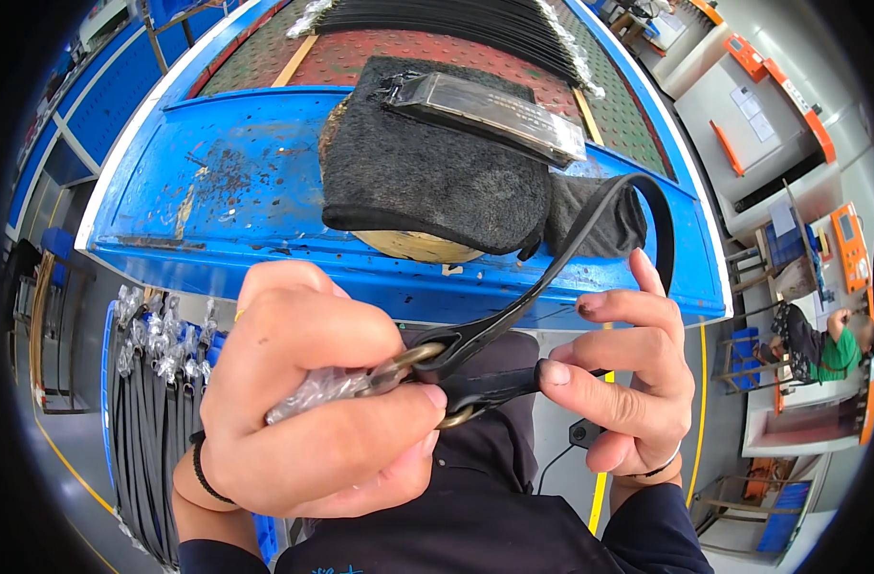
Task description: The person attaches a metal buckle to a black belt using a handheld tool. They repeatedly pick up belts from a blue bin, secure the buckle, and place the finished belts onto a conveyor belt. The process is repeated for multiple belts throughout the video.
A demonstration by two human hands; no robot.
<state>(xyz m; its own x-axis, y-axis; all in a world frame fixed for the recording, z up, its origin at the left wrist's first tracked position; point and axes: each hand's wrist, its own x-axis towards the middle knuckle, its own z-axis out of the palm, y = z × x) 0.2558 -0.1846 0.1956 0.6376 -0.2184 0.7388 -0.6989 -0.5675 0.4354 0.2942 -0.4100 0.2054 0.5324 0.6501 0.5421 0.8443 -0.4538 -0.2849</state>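
Observation:
My left hand is closed round the buckle end of a black leather belt. The brass-coloured buckle pokes out between my thumb and fingers, with clear plastic wrap bunched on it. From there the strap rises in a loop and curves down behind my right hand. That hand pinches a lower stretch of the belt near the buckle, its other fingers spread apart. Dark smudges mark its fingertips. Part of the strap is hidden behind the right fingers.
Ahead stands a blue bench with a dark cloth pad, a plastic-covered flat case and a grey cloth. Black straps lie in a row at the back. More belts hang at left. Someone in green sits far right.

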